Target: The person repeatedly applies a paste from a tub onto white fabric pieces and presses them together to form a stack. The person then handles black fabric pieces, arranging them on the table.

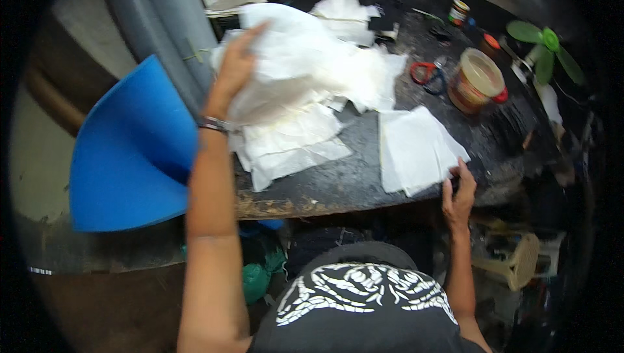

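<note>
A blue curved sheet [130, 158] stood left of the dark tabletop [338, 184]. On the tabletop's far right lay red-handled scissors [427, 74] just beside a tan open container [476, 80], with a small striped tin [459, 12] and a green fan [546, 51] beyond.

One dark, stained desk [364, 181] carries two heaps of white fabric pieces: a big rumpled heap [312, 80] and a small flat stack [416, 148]; also one red-handled pair of scissors [426, 74], one open round tub [478, 79], one small striped tin [459, 12], one green-bladed fan [546, 51]; beside it, one blue foam sheet [127, 158]
</note>
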Available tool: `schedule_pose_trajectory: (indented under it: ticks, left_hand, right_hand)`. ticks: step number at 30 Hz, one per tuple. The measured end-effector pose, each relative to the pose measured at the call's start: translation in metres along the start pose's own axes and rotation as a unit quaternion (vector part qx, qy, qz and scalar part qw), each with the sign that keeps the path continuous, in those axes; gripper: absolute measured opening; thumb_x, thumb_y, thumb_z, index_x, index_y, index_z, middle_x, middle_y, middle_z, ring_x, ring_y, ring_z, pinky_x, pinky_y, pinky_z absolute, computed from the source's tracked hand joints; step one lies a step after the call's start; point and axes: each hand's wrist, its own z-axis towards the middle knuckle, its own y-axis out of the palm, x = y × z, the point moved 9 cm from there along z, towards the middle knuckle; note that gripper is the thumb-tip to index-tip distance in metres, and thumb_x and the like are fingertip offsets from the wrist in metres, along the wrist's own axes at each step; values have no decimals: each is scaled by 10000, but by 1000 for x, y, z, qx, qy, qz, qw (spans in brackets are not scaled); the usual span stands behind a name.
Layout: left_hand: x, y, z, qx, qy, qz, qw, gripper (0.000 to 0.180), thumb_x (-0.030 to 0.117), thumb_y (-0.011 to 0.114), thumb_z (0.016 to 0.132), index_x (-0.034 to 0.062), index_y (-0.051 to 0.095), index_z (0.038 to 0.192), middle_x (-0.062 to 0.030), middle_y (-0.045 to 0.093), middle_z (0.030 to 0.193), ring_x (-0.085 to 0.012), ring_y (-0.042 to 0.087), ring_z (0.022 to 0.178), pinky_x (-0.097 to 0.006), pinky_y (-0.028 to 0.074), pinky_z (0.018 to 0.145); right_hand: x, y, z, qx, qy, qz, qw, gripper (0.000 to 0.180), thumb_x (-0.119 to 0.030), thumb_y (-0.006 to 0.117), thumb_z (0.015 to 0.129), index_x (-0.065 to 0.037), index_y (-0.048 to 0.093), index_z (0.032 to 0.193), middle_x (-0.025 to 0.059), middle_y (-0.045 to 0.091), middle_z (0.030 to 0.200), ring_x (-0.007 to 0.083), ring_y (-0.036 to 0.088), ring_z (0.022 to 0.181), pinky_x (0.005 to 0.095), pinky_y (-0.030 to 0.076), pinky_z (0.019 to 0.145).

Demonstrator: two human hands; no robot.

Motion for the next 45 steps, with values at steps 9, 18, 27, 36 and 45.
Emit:
schedule_pose_trajectory:
  ticks: [9, 18, 27, 36, 45]
  left_hand:
    - [3, 77, -65, -43, -39, 190, 980, 471, 234, 718, 855, 99, 607, 1292, -199, 537, 1338, -357, 463, 1285, -413, 356, 1088]
    - [146, 225, -123, -132, -88, 54, 986, 326, 247, 783, 745, 44, 608, 931, -130, 508, 1099, -323, 463, 1071, -443, 346, 895]
    - [135, 207, -131, -147, -81, -19, 986, 245, 154, 726, 782, 43, 553, 915, -118, 576, 965, -310, 534, 924, -402, 375, 812]
    - [135, 203, -136, -145, -151, -200, 957, 357, 94, 708, 813, 75, 617, 1158, -87, 582, 813, -202, 561, 767, -323, 433, 682]
    - [155, 206, -133, -182, -16, -138, 973, 509, 0, 611, 786, 156, 617, 1271, -72, 544, 876, -222, 539, 797, -344, 359, 773]
  right_hand:
    - [-8, -18, -7, -18, 3, -48, 999, 452, -106, 596, 812, -140, 656, 1259, 165, 375, 1473, 366, 316, 1362, 478, 189, 1133]
    - [-14, 2, -17, -67, 19, -244, 967, 528, -259, 586, 866, -149, 543, 1380, 175, 293, 1537, 370, 218, 1426, 572, 95, 1135]
    - [-58, 10, -26, -88, -87, -202, 972, 445, -290, 603, 846, -131, 632, 1261, 168, 377, 1484, 354, 241, 1424, 601, 59, 1138]
    - [-74, 12, -15, -89, -219, -208, 949, 416, -341, 626, 848, -212, 662, 1242, 133, 367, 1504, 340, 198, 1451, 623, -5, 1137]
    - [74, -53, 229, 95, 23, -225, 969, 663, -580, 382, 959, -48, 587, 1297, 196, 284, 1543, 384, 209, 1442, 661, 72, 1112]
